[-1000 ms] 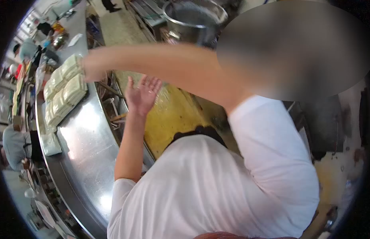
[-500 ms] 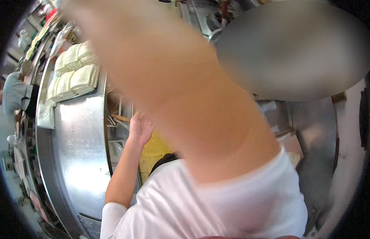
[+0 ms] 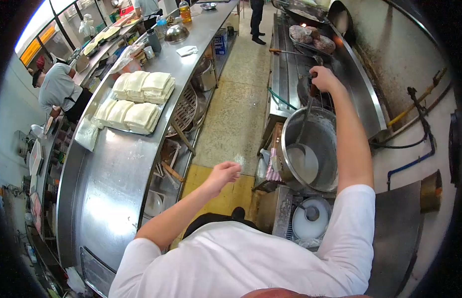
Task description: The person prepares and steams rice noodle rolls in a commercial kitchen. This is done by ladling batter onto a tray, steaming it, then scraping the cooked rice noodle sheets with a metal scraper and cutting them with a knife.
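My right hand [image 3: 324, 80] is closed around the dark handle of a long metal utensil [image 3: 306, 116], high above the rim of a big metal pot [image 3: 285, 158]. The utensil's shaft slants down into the pot, to the edge of a pale liquid [image 3: 304, 163]; its working end does not show clearly. Over the yellow floor, my left hand [image 3: 224, 177] hangs free, fingers loosely bent and nothing in them. Below the pot, a small ladle [image 3: 312, 213] rests in a white container [image 3: 303, 228].
At left runs a steel counter [image 3: 104, 186] with stacked pale sheets [image 3: 141, 115] on a tray. A stove [image 3: 286, 69] with a wok [image 3: 304, 15] lines the right wall. Pink-striped cloth [image 3: 273, 166] hangs by the pot. A co-worker [image 3: 62, 87] bends over the far-left bench.
My right arm, blurred across the view before, now reaches forward to the utensil over the pot. My left hand has moved right, away from the counter. The whole view has turned and levelled.
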`<state>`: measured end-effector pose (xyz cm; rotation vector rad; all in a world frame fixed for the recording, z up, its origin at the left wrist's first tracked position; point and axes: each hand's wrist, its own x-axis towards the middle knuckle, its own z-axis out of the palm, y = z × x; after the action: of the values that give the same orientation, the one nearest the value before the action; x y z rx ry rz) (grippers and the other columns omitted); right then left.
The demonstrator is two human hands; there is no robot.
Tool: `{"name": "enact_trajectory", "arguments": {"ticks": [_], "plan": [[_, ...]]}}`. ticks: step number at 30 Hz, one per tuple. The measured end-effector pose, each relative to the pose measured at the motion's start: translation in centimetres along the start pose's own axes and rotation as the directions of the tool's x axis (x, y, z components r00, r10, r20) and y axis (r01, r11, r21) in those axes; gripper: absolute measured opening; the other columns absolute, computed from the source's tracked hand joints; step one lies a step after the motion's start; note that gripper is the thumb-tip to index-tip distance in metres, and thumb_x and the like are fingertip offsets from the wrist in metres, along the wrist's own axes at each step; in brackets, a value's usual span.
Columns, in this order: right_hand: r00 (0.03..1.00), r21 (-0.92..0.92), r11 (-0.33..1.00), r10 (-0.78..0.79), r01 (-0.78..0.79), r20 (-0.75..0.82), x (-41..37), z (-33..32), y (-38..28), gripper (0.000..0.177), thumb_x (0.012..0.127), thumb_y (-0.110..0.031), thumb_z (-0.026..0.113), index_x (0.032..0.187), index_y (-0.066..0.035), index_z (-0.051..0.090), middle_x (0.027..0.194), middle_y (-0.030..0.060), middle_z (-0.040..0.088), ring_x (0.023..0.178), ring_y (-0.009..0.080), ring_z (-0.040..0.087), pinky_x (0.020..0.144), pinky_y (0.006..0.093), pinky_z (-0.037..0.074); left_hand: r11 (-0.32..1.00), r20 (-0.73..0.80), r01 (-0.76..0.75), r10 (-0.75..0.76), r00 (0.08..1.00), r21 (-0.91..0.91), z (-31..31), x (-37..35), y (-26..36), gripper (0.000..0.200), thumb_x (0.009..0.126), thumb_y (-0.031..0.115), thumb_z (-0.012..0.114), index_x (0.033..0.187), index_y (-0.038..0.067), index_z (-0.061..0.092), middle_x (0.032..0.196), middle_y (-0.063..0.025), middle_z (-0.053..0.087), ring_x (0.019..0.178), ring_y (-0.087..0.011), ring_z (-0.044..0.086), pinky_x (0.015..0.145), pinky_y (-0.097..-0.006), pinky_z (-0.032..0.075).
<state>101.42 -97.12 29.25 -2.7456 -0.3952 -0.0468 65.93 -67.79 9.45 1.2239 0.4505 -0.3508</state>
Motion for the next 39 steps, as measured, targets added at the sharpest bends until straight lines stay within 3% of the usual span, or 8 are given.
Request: {"name": "enact_trajectory", "arguments": {"ticks": [2, 6, 8, 10, 13, 22, 31, 39], "plan": [[0.989, 0.138, 0.985, 0.088, -0.104, 0.120, -1.6, -1.0, 0.3, 0.037, 0.082, -0.012, 0.069, 0.117, -0.002, 0.068, 0.116, 0.0231, 0.070, 0.102, 0.0417, 0.069, 0.088, 0.0453, 0.056, 0.967, 0.099, -0.117, 0.097, 0.990, 0.228, 2.7, 1.9, 0.8, 0.029, 0.099, 0.024, 0.067, 0.120, 0.004, 0.065, 0.106, -0.0040, 0.068, 0.092, -0.0151, 0.064, 0.083, -0.0314, 0.052], [0.988, -0.325, 0.943, 0.115, -0.076, 0.104, -6.5, -5.6, -0.3, 0.018, 0.073, -0.010, 0.078, 0.083, 0.003, 0.070, 0.077, 0.0215, 0.071, 0.066, 0.0312, 0.072, 0.060, 0.0413, 0.057, 0.674, 0.341, -0.513, 0.383, 0.858, 0.532, 7.8, 3.4, 5.0, 0.031, 0.096, 0.022, 0.070, 0.122, 0.004, 0.066, 0.115, -0.0087, 0.066, 0.090, -0.0183, 0.065, 0.082, -0.0335, 0.054], [0.909, -0.561, 0.814, 0.338, -0.152, 0.244, -10.6, -8.0, -3.3, 0.026, 0.071, -0.019, 0.082, 0.081, 0.004, 0.075, 0.085, 0.0234, 0.074, 0.075, 0.0331, 0.074, 0.070, 0.0413, 0.060, 0.538, 0.432, -0.652, 0.488, 0.758, 0.535, 9.2, 4.6, 5.8, 0.032, 0.095, 0.022, 0.071, 0.121, 0.004, 0.066, 0.121, -0.0109, 0.064, 0.090, -0.0209, 0.067, 0.082, -0.0352, 0.055], [0.957, -0.685, 0.728, 0.210, -0.018, 0.199, -16.4, -7.5, -4.1, 0.029, 0.071, -0.021, 0.081, 0.084, 0.004, 0.075, 0.094, 0.0254, 0.073, 0.087, 0.0362, 0.074, 0.080, 0.0432, 0.060, 0.233, 0.598, -0.806, 0.567, 0.567, 0.544, 10.0, 6.1, 6.5, 0.035, 0.096, 0.028, 0.068, 0.121, 0.004, 0.067, 0.133, -0.0135, 0.059, 0.097, -0.0297, 0.069, 0.087, -0.0413, 0.056], [0.921, -0.733, 0.679, 0.316, -0.050, 0.230, -22.6, -4.2, -3.5, 0.025, 0.077, -0.014, 0.075, 0.096, 0.001, 0.075, 0.106, 0.0241, 0.073, 0.102, 0.0372, 0.071, 0.092, 0.0437, 0.057, 0.094, 0.736, -0.826, 0.405, 0.542, 0.556, 9.7, 8.9, 6.7, 0.038, 0.098, 0.036, 0.064, 0.122, 0.007, 0.068, 0.138, -0.0135, 0.057, 0.104, -0.0356, 0.068, 0.090, -0.0458, 0.055], [0.844, -0.574, 0.770, 0.482, -0.281, 0.234, -32.7, -2.2, -10.0, 0.026, 0.085, -0.025, 0.076, 0.091, 0.000, 0.077, 0.093, 0.0252, 0.072, 0.091, 0.0434, 0.069, 0.082, 0.0496, 0.056, 0.134, 0.828, -0.906, 0.369, 0.422, 0.402, 10.1, 10.4, 5.3, 0.039, 0.095, 0.044, 0.065, 0.117, 0.012, 0.071, 0.128, -0.0109, 0.060, 0.102, -0.0357, 0.068, 0.089, -0.0473, 0.054], [0.865, -0.582, 0.678, 0.494, -0.449, -0.091, -36.5, 8.1, -5.9, 0.019, 0.091, -0.019, 0.066, 0.094, -0.001, 0.070, 0.093, 0.0243, 0.071, 0.092, 0.0433, 0.070, 0.080, 0.0521, 0.055, 0.192, 0.784, -0.913, 0.468, 0.407, 0.360, 10.0, 10.7, 4.2, 0.033, 0.093, 0.039, 0.069, 0.107, 0.010, 0.071, 0.118, -0.0095, 0.061, 0.098, -0.0358, 0.067, 0.086, -0.0475, 0.053], [0.773, -0.648, 0.698, 0.579, -0.305, 0.260, -34.7, -0.4, -5.8, 0.025, 0.087, -0.017, 0.069, 0.099, 0.005, 0.071, 0.101, 0.0267, 0.071, 0.098, 0.0444, 0.069, 0.087, 0.0486, 0.056, 0.158, 0.764, -0.877, 0.437, 0.474, 0.454, 10.4, 9.7, 4.3, 0.033, 0.094, 0.040, 0.067, 0.108, 0.011, 0.070, 0.120, -0.0094, 0.060, 0.100, -0.0370, 0.066, 0.086, -0.0485, 0.053]]}}
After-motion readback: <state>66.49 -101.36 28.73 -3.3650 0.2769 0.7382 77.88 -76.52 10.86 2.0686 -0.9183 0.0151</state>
